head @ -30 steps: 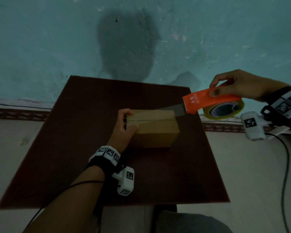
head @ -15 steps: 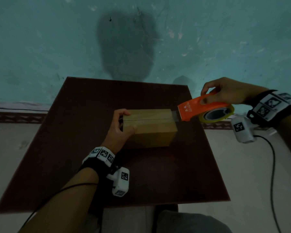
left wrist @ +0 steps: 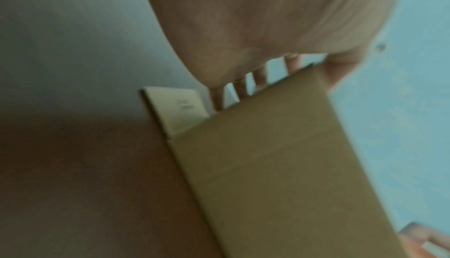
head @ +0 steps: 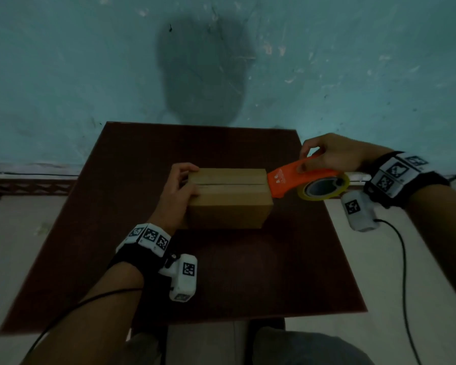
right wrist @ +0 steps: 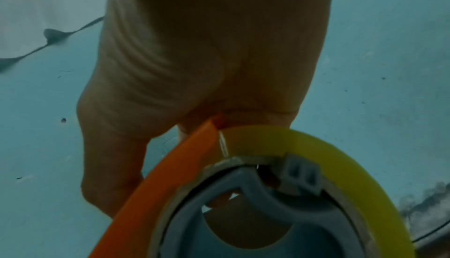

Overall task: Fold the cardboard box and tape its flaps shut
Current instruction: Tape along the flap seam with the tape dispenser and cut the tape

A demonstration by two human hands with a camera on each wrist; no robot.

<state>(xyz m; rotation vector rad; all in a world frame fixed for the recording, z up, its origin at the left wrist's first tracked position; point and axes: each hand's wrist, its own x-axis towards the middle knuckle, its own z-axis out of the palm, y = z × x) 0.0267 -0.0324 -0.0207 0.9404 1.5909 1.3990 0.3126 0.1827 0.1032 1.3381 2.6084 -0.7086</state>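
Left hand (head: 178, 191), seen from the head camera, grips the 9 o'clock end of a closed cardboard box (head: 228, 198): fingers curl over the far top corner and the thumb lies on the top face near the centre seam. That box sits near the middle of a dark brown table (head: 221, 280), its top flaps folded down and meeting along a line that runs from 9 to 3 o'clock. At the box's 3 o'clock end, the right hand (head: 329, 156) pinches the handle of an orange tape dispenser (head: 290, 180), fingers curled round it; the dispenser's nose touches the box's top edge at the seam. A yellowish tape roll (head: 324, 189) sits in the dispenser, past the table's edge. Both wrists wear black bands with white patterned markers and small white camera units with cables. A teal wall stands at 12 o'clock, marked by a dark patch.

From the left wrist camera, blurred, the left hand (left wrist: 268, 21) fills the top, and its fingertips (left wrist: 258, 76) reach over the box's (left wrist: 280, 175) far edge. A pale flap edge shows at the box's 10 o'clock corner, above the brown table (left wrist: 85, 194).

From the right wrist camera, the right hand (right wrist: 207, 50) closes on the dispenser's orange frame (right wrist: 155, 185) at its top, with the yellow tape roll (right wrist: 328, 162) and grey hub filling the 5 o'clock corner.
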